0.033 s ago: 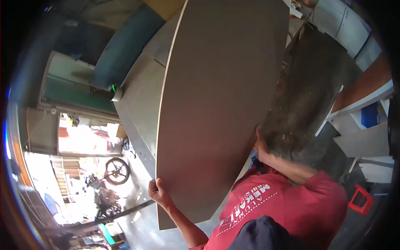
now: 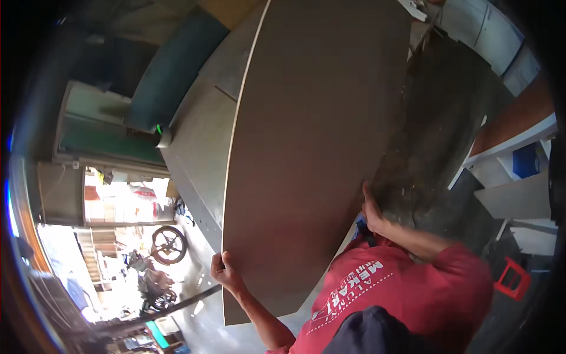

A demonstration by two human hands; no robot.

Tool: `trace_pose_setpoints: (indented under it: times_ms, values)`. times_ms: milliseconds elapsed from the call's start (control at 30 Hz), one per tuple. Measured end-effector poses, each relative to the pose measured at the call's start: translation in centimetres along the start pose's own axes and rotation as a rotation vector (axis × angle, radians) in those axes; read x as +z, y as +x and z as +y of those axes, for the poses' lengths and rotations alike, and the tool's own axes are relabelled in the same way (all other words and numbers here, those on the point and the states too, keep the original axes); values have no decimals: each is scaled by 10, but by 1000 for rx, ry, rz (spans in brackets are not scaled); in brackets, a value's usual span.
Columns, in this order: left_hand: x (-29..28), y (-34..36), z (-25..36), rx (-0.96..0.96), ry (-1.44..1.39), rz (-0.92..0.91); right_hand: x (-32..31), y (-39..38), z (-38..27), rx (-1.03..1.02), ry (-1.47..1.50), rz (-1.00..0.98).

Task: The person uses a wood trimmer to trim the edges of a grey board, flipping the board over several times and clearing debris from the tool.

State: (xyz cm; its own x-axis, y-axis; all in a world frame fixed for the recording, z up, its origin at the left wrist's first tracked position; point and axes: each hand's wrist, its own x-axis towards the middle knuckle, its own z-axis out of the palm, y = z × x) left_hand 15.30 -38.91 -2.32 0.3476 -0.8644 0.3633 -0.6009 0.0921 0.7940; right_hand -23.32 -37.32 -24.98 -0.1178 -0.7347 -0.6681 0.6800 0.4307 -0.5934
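Observation:
A large, flat grey-brown board [image 2: 312,147] with a pale thin edge stands tilted in front of me and fills the middle of the view. My left hand [image 2: 226,271] grips its left edge near the bottom, thumb on the near side. On the lower right edge, my right hand [image 2: 371,213] holds the board with the thumb pointing up; its other fingers are largely hidden. Behind the board, a broad grey flat surface [image 2: 191,141] shows on the left. My red shirt sleeve [image 2: 460,271] shows on the right arm.
A small white item with a green light [image 2: 163,137] sits on the grey surface's left edge. Beyond lie a black wheel [image 2: 169,245] and a motorcycle-like machine [image 2: 154,289]. At right are a red plastic stool [image 2: 512,279], white shelving [image 2: 513,197] and pale cabinets [image 2: 480,29].
The view has shifted slightly, so the wheel and background on the left sit a little lower and further right. Both hands keep the same hold on the board.

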Motion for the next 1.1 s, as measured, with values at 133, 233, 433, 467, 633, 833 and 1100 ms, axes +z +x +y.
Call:
trace_pose_setpoints:
  times_ms: [133, 233, 433, 467, 633, 833, 1100]
  values:
    - [51, 65, -2, 43, 162, -167, -17, 17, 7, 180, -150, -135]
    - [84, 106, -8, 78, 233, -264, 4, 0, -21, 190, -83, -146]
    - [142, 176, -51, 133, 411, -404, 19, 14, -20, 152, -125, -18]
    - [148, 186, -55, 105, 477, -446, 22, 11, -20, 127, -140, 13]
    - [196, 211, -62, 28, 423, -538, 31, 19, -20, 126, -122, 18]
    - [220, 242, -102, 8, 327, -628, 45, 35, -10, 23, -152, 78]
    - [193, 271, -166, -12, 68, -713, 62, 45, 0, 69, -283, 24]
